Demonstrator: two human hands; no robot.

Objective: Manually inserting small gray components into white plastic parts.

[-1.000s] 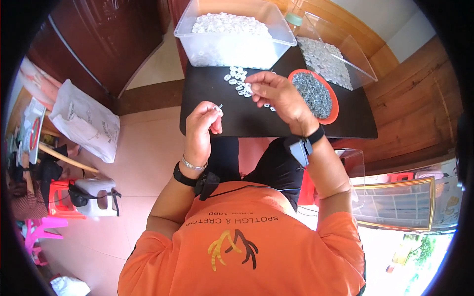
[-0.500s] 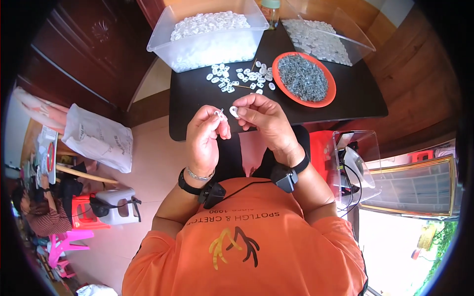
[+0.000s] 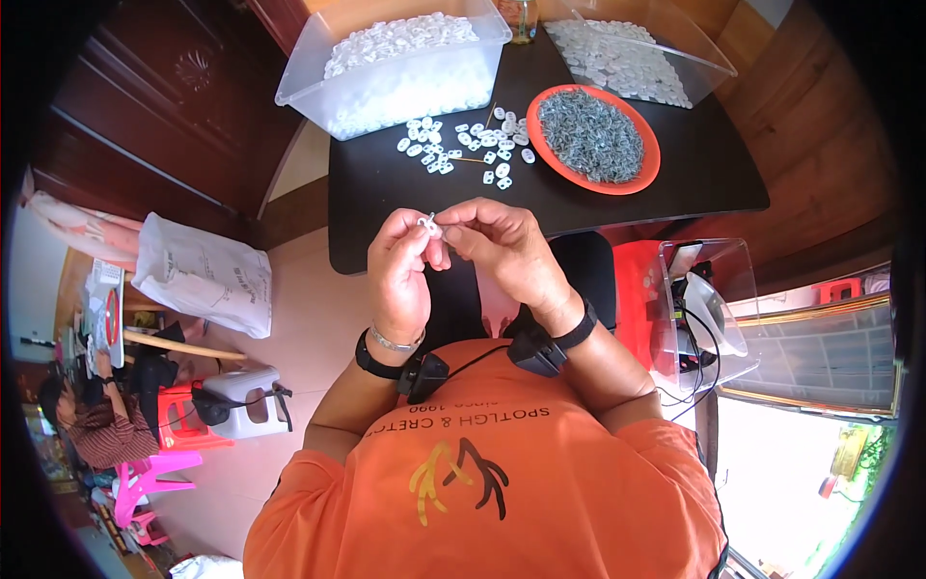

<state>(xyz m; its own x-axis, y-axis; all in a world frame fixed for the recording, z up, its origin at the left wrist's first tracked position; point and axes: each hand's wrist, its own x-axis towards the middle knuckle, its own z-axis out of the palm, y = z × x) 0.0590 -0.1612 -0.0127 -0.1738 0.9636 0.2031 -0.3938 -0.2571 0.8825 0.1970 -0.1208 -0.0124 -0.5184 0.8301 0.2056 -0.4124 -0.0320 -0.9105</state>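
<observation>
White plastic clip (image 3: 427, 224) pinched btwn my left hand (image 3: 405, 270) and right hand (image 3: 502, 251), both closed on it, held above the counter (image 3: 386, 193) edge. Tiny part, so any slip prob drops it onto the floor.

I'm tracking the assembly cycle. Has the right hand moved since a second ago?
Yes. The right hand has pulled back from the loose white pieces on the black table toward the body, meeting the left hand.

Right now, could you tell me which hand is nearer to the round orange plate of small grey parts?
Right. The right hand is just below the orange plate; the left hand is farther left.
</observation>
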